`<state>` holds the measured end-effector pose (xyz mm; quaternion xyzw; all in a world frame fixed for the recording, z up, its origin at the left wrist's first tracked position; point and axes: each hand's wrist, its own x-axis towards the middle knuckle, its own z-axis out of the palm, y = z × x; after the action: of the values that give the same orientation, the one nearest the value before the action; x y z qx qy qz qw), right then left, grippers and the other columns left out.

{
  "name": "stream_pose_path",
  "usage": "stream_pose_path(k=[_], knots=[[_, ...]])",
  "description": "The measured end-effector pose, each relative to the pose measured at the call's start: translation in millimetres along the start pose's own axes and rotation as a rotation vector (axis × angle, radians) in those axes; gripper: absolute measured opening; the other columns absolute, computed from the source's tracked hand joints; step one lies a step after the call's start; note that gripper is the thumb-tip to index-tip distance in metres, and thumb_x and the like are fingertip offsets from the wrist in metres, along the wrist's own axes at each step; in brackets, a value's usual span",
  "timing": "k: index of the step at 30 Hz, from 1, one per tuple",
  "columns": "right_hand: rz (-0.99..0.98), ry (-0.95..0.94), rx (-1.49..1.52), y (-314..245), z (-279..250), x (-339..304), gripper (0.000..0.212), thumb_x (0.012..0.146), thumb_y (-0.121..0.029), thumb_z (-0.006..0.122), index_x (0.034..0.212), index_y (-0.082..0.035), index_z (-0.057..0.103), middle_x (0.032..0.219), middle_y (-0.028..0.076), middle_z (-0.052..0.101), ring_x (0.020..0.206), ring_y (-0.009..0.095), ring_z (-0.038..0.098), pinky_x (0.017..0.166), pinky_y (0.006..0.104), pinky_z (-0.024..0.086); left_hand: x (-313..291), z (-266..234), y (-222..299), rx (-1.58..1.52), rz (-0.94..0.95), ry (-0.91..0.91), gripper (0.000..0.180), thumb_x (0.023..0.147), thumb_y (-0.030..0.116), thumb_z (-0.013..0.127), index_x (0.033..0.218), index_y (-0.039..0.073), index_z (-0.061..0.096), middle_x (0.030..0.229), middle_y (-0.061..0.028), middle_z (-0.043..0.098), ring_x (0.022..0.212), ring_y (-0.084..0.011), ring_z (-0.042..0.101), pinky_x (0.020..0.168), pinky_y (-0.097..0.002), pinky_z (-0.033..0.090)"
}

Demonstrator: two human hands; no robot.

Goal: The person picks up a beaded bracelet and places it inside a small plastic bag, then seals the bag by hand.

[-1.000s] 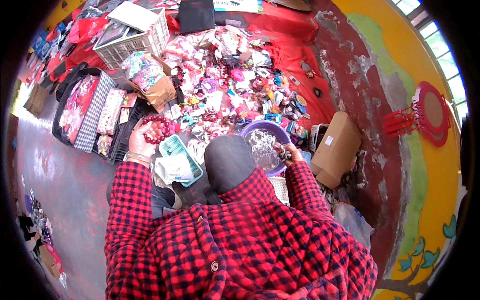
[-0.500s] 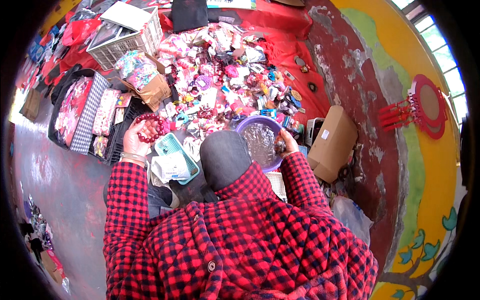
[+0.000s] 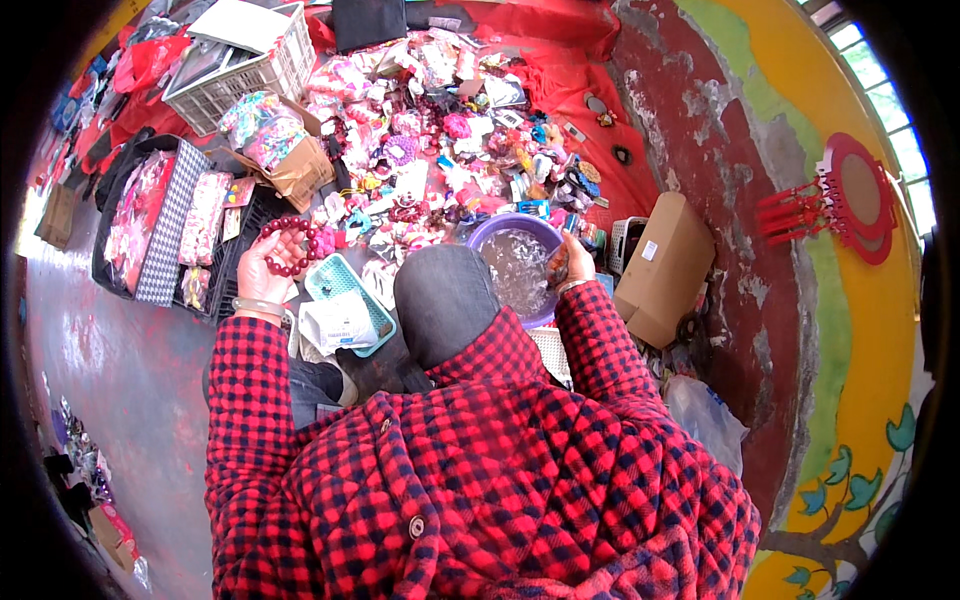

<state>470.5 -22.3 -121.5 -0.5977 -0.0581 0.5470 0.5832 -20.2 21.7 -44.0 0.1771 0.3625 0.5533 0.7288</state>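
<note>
Found a dark red bead bracelet (image 3: 312, 243) looped about the fingers of the left hand (image 3: 262, 274), and recorded that hand as palm up, loosely grasping it. Located the bracelet just beside the far left corner of a teal basket (image 3: 328, 272) bearing a white packet (image 3: 335, 321). Observed the right hand (image 3: 576, 262) at the right rim of a purple basin (image 3: 546, 232), fingers curled; could not tell whether grasping anything. Noted an accessory heap (image 3: 430, 185) beyond, and a cardboard box (image 3: 665, 268) to the right.
</note>
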Motion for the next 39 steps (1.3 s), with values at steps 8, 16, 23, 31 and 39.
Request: stream_pose_path(k=[8,16,23,31,39], knots=[[0.052,-0.015,0.063,-1.4,0.1,3.0,0.035,0.08,-0.036,0.06,0.058,-0.016,0.041,0.048,0.0,0.041,0.039,0.015,0.04,0.036,0.0267,0.031,5.2,-8.6,-1.6,0.005,0.012,0.039,0.025,0.085,0.008,0.047,0.106,-0.005,0.053,0.1,-0.0168,0.06,0.092,-0.0252,0.058,0.072,-0.0323,0.049],[0.132,-0.275,0.225,4.9,-28.0,8.8,0.024,0.08,-0.009,0.056,0.103,-0.007,0.052,0.083,0.007,0.059,0.081,0.022,0.059,0.083,0.0396,0.046,0.5,-7.1,-0.4,0.0,0.019,0.009,0.027,0.084,0.009,0.048,0.108,-0.004,0.052,0.104,-0.016,0.059,0.094,-0.024,0.058,0.076,-0.0325,0.048],[0.229,-0.265,0.331,11.6,-60.2,33.3,0.019,0.081,-0.017,0.058,0.099,-0.012,0.055,0.093,0.008,0.062,0.084,0.024,0.059,0.082,0.0519,0.045,-4.7,16.4,-4.4,-0.092,0.003,0.071,0.017,0.08,0.013,0.054,0.078,-0.004,0.057,0.08,-0.0186,0.062,0.064,-0.0247,0.059,0.062,-0.0339,0.049],[0.124,-0.324,0.594,0.0,-48.0,20.8,0.032,0.07,0.005,0.054,0.101,0.002,0.047,0.1,0.018,0.055,0.09,0.032,0.058,0.079,0.0418,0.052,-7.3,16.0,-8.0,-0.094,0.051,-0.038,0.023,0.084,0.011,0.047,0.1,-0.003,0.055,0.094,-0.0164,0.062,0.082,-0.0255,0.062,0.071,-0.0354,0.05],[0.063,-0.465,0.309,-19.3,-38.6,-9.5,0.036,0.083,-0.01,0.055,0.116,-0.023,0.047,0.09,0.008,0.056,0.067,0.014,0.054,0.036,0.0195,0.035,-31.0,31.2,-4.1,-0.209,0.067,-0.044,0.025,0.086,0.01,0.044,0.104,-0.005,0.052,0.099,-0.0196,0.06,0.088,-0.0263,0.061,0.075,-0.0364,0.05]])
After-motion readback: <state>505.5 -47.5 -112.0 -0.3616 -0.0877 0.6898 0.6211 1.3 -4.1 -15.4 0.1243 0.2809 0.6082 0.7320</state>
